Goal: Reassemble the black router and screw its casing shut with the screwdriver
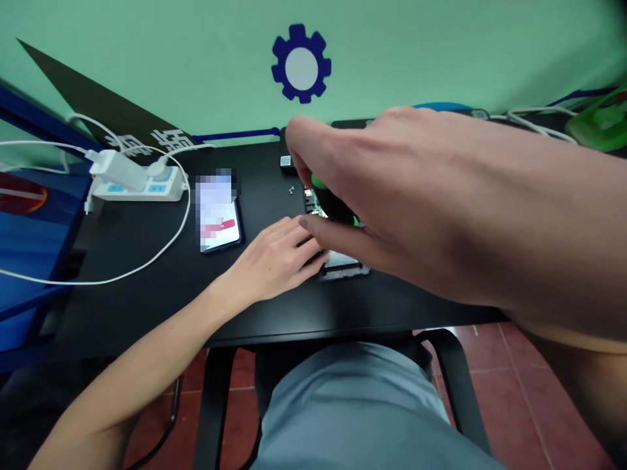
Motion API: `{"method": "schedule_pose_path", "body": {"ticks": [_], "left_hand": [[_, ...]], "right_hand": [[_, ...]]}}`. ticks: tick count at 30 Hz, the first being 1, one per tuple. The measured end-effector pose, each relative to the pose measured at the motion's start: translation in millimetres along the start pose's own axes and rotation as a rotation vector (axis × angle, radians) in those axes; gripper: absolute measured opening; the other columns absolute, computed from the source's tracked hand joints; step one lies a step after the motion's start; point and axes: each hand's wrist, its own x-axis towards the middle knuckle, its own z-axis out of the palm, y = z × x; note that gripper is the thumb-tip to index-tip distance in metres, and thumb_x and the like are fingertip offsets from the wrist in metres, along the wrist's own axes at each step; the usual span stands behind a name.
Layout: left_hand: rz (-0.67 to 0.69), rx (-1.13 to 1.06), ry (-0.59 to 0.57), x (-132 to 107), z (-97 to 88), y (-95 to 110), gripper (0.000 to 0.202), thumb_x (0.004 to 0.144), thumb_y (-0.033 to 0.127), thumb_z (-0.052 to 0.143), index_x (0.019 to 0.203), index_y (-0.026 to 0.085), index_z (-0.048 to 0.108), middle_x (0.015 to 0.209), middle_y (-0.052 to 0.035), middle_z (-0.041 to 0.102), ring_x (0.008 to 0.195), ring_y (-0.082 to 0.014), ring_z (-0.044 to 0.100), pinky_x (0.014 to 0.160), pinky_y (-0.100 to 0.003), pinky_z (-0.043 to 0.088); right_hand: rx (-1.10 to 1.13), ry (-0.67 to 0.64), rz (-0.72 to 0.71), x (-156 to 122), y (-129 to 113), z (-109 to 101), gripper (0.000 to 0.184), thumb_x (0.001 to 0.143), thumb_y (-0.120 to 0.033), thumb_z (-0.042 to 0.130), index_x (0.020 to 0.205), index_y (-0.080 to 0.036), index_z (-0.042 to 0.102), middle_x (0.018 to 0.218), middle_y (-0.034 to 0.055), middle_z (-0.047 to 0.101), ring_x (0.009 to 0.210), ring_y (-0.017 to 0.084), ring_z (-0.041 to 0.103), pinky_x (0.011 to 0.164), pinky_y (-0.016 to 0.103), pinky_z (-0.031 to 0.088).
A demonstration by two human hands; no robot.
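Note:
A screwdriver [334, 202] with a black and green handle is gripped in my right hand [372, 176], raised above an opened electronic device. Its tip is hidden behind the fingers. Below it, the device [344, 269] lies on the desk, with part of a green circuit board and a silvery panel showing. My left hand [277, 256] rests with its fingers stretched out against the device's left side. A few small screws [291, 190] lie on the desk just beyond my left fingers.
A phone [219, 212] with a lit screen lies left of my left hand. Farther left, a white power strip [169, 186] holds a charger [120, 171], and a white cable [189, 215] loops over the desk [142, 300]. A black box [288, 147] stands near the wall.

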Motion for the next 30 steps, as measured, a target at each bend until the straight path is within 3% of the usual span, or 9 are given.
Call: {"method": "schedule_pose_path", "body": {"ticks": [4,9,17,24,30], "left_hand": [[0.006,0.021,-0.003,-0.4,0.5,-0.1,0.027,0.113,0.027,0.047,0.104,0.016,0.069,0.095,-0.0107,0.075,0.097,-0.0297,0.075,0.084,-0.04,0.061],[0.004,0.013,-0.013,-0.6,1.7,0.6,0.03,0.113,0.028,0.046,0.102,0.016,0.071,0.099,-0.0118,0.077,0.093,-0.029,0.074,0.081,-0.04,0.06],[-0.228,-0.177,-0.129,-0.1,8.2,2.1,0.017,0.108,0.033,0.062,0.118,0.023,0.073,0.114,-0.008,0.076,0.115,-0.0298,0.071,0.102,-0.045,0.057],[-0.197,-0.117,-0.115,0.6,8.5,2.2,0.026,0.113,0.037,0.053,0.104,0.02,0.071,0.103,-0.0073,0.076,0.105,-0.0269,0.072,0.097,-0.042,0.058],[-0.196,-0.074,-0.108,6.6,-0.6,7.0,0.029,0.114,0.038,0.052,0.103,0.019,0.071,0.102,-0.0075,0.076,0.097,-0.0255,0.072,0.089,-0.04,0.06]], "right_hand": [[-0.294,-0.126,-0.124,11.5,-0.9,-5.3,0.029,0.11,-0.048,0.042,0.128,-0.032,0.057,0.096,0.0049,0.064,0.071,0.027,0.048,0.072,0.045,0.026],[-0.297,-0.125,-0.144,15.1,-0.5,-3.3,0.028,0.11,-0.048,0.041,0.128,-0.032,0.055,0.093,0.0056,0.06,0.069,0.028,0.045,0.072,0.044,0.021],[-0.344,-0.131,-0.178,16.7,-5.2,-5.2,0.032,0.109,-0.035,0.039,0.136,-0.024,0.051,0.091,0.0061,0.054,0.068,0.028,0.039,0.069,0.045,0.02],[-0.341,-0.125,-0.164,17.9,-3.7,-2.0,0.034,0.111,-0.042,0.037,0.136,-0.025,0.052,0.089,0.0055,0.054,0.064,0.027,0.034,0.067,0.046,0.021],[-0.319,-0.121,-0.161,18.5,1.2,-1.3,0.021,0.11,-0.04,0.037,0.124,-0.034,0.052,0.093,0.0045,0.059,0.067,0.028,0.042,0.069,0.046,0.022]]}}
